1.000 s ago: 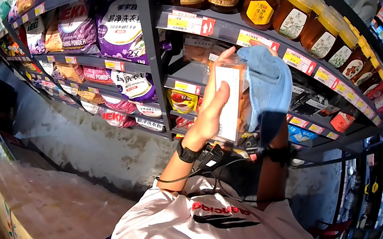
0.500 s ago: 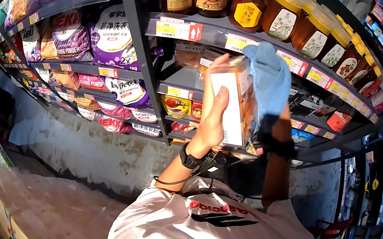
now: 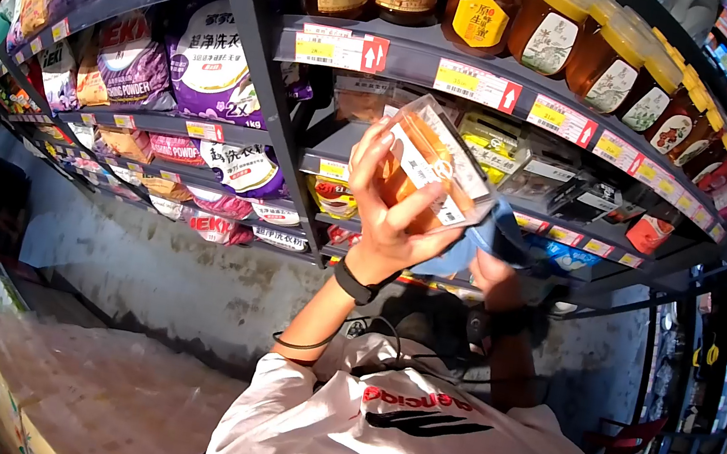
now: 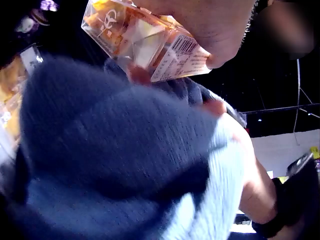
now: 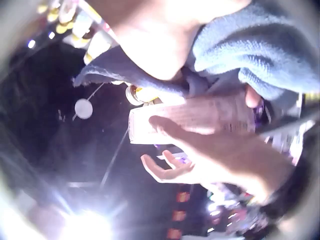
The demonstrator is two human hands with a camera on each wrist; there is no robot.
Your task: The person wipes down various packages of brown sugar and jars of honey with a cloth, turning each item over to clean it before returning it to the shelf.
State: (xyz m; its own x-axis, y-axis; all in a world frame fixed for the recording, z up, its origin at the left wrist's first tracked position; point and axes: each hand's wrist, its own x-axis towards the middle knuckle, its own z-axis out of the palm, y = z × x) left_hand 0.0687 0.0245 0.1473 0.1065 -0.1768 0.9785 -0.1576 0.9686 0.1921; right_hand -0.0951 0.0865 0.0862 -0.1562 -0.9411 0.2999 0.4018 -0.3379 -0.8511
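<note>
In the head view my left hand (image 3: 384, 216) grips a clear plastic box (image 3: 429, 151) with orange-brown food inside and a white label. The box is tilted in front of the shelf. My right hand (image 3: 497, 280) holds a blue cloth (image 3: 460, 255) low against the box's right side. Seen from the left wrist, the bunched cloth (image 4: 115, 135) fills much of the picture, with the box (image 4: 145, 40) above it. The right wrist view has the left thumb lying across the box's printed face (image 5: 210, 112), and cloth (image 5: 260, 50) beside it.
Honey jars (image 3: 482, 6) line the shelf above, with price tags (image 3: 474, 85) along its edge. Packaged foods (image 3: 536, 174) stand on the shelf behind the box. Bags of washing powder (image 3: 218, 63) fill the left shelves. A plastic-covered stack (image 3: 97, 384) is at lower left.
The left hand has turned the box, so a different face with a smaller label now shows. The right hand and cloth have moved down from the box's upper right to its lower right.
</note>
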